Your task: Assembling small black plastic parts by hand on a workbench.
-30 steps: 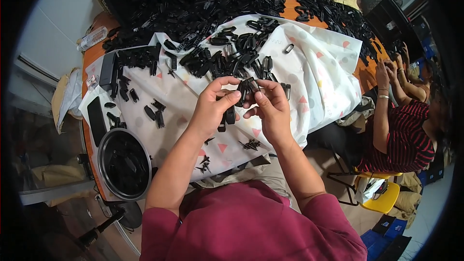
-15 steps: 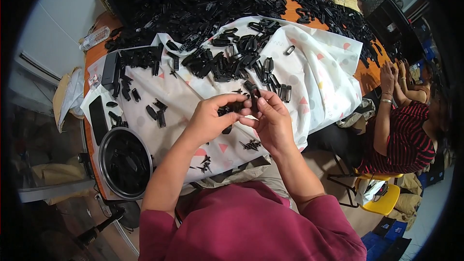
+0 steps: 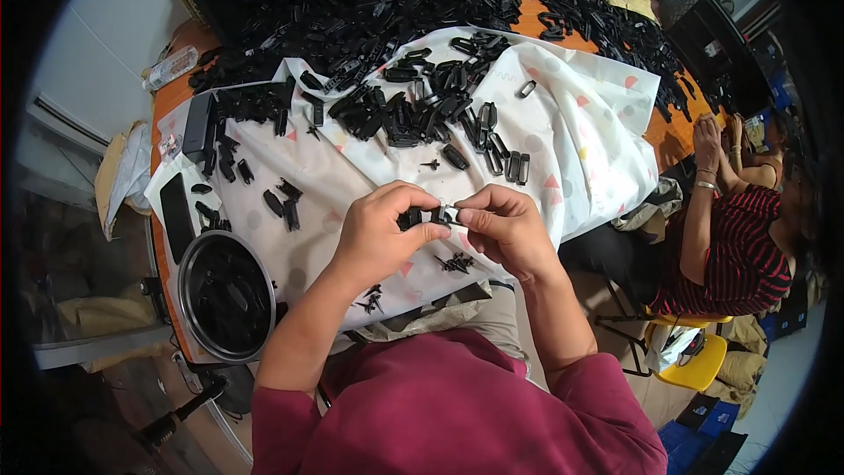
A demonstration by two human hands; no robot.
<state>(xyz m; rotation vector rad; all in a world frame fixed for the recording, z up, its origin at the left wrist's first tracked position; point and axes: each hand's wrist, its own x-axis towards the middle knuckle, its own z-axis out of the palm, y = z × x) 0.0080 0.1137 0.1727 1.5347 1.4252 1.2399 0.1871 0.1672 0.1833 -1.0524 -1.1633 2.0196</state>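
Between my two hands is a small black plastic part (image 3: 447,215) with a light, shiny spot on it. My left hand (image 3: 383,227) pinches it from the left with thumb and index finger. From the right, the thumb and fingertips of my right hand (image 3: 510,227) close on its other end. Fingers cover much of the part, so its full shape is hidden. Just beyond the hands an oval black plastic piece (image 3: 454,157) lies on the patterned white cloth (image 3: 352,178). Several small dark pointed pieces (image 3: 455,262) lie below my hands.
A heap of black plastic parts (image 3: 396,114) covers the cloth ahead, before a large black bin (image 3: 334,0) full of them. At left stand a round metal bowl (image 3: 185,299) and a black box (image 3: 200,123). A co-worker in a striped top (image 3: 730,251) sits at right.
My hands have drawn back slightly toward me, and the right one has turned. The longer dark piece seen upright at my right fingers is no longer there; both hands now pinch a small part.
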